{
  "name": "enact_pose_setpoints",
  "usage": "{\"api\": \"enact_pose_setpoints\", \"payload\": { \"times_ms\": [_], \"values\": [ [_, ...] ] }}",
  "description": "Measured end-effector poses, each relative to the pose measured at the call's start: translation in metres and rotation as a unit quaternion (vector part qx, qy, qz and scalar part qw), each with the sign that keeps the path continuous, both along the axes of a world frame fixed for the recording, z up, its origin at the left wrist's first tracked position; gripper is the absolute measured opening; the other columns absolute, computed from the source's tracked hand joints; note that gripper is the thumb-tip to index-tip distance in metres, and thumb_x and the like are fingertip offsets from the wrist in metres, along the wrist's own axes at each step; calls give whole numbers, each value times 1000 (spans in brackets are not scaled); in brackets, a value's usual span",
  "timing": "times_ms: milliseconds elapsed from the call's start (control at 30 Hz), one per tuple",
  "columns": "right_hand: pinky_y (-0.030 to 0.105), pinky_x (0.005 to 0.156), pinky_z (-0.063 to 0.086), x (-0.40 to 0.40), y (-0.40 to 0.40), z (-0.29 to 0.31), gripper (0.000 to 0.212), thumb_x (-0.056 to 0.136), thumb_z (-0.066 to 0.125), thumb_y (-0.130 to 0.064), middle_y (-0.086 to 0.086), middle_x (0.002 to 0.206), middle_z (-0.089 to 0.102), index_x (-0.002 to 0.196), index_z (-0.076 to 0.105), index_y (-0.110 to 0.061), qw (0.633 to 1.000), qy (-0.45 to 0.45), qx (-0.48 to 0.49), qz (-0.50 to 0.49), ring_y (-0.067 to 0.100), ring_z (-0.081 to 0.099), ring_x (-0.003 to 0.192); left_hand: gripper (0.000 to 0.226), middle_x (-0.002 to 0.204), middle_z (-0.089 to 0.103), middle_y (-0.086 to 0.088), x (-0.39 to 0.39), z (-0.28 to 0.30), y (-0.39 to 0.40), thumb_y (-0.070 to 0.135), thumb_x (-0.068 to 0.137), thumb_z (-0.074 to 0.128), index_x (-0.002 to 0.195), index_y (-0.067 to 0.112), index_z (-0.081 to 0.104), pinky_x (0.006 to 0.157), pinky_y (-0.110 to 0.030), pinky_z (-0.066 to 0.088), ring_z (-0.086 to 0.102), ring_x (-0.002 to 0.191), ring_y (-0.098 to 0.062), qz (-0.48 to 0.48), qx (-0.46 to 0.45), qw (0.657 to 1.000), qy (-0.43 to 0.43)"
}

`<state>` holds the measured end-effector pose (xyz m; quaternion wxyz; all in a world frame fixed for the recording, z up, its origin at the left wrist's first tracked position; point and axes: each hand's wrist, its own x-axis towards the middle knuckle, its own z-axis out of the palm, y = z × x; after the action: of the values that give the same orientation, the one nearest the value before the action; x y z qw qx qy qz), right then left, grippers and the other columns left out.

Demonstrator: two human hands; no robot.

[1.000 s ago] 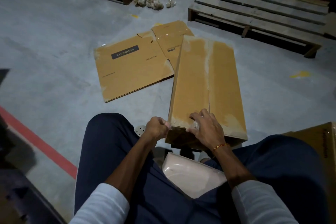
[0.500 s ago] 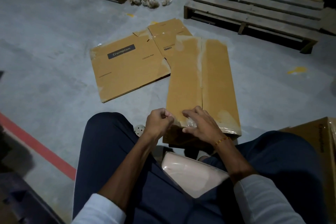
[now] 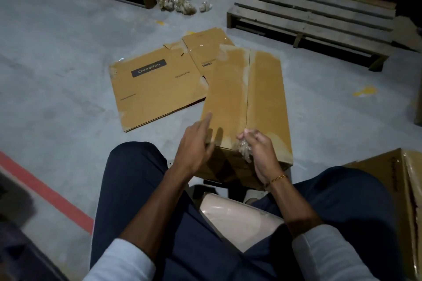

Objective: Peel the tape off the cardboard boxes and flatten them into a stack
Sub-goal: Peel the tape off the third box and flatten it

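**At frame centre, a box under two hands**

Across the upper right lies a pallet. At centre stands the box, overlapping the flattened stack to its left. Below, the left hand hovers with fingers straight over the box's near edge; the right hand clutches wadded tape.
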<state>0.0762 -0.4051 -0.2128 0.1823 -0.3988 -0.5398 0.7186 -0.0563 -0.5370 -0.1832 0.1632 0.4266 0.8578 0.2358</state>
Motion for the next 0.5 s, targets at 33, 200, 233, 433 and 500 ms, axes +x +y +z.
{"api": "enact_pose_setpoints", "payload": {
  "times_ms": [33, 200, 233, 433, 500],
  "values": [
    [40, 97, 47, 0, 1, 0, 27, 104, 53, -24, 5, 100, 71, 83, 66, -14, 1000, 16, -23, -11, 23, 64, 111, 83, 159, 33, -10, -1, -8, -2, 34, 97, 64, 161, 25, 12, 112, -43, 35, 33, 144, -32, -50, -82, 994, 49],
    [43, 97, 50, -1, 1, 3, 29, 104, 51, -24, 14, 108, 70, 83, 67, -11, 989, 96, -106, -46, 31, 61, 115, 63, 169, -8, 3, 5, -38, -2, 50, 105, 37, 158, 41, 4, 121, -57, 17, -9, 154, -30, -75, -204, 968, 126],
    [39, 92, 52, 0, 0, 5, 30, 105, 49, -22, 15, 108, 69, 83, 66, -10, 985, 108, -121, -57, 30, 61, 112, 58, 169, -4, 3, 3, -40, -1, 47, 107, 34, 158, 42, 7, 120, -57, 19, -6, 155, -29, -59, -197, 970, 128],
    [45, 91, 51, 12, 5, 7, 36, 105, 47, -22, 14, 96, 69, 75, 63, -10, 965, 142, -201, -89, 26, 63, 96, 52, 168, 2, 1, 2, -51, 0, 40, 108, 34, 156, 40, 14, 117, -55, 27, 1, 153, -30, -25, -196, 974, 109],
    [40, 85, 54, 16, 8, 11, 36, 104, 48, -20, 13, 93, 69, 72, 63, -10, 973, 116, -181, -89, 24, 65, 90, 53, 168, 1, 1, 4, -52, 0, 39, 109, 34, 157, 39, 13, 117, -55, 27, 1, 153, -31, -25, -201, 973, 114]
  ]
}}
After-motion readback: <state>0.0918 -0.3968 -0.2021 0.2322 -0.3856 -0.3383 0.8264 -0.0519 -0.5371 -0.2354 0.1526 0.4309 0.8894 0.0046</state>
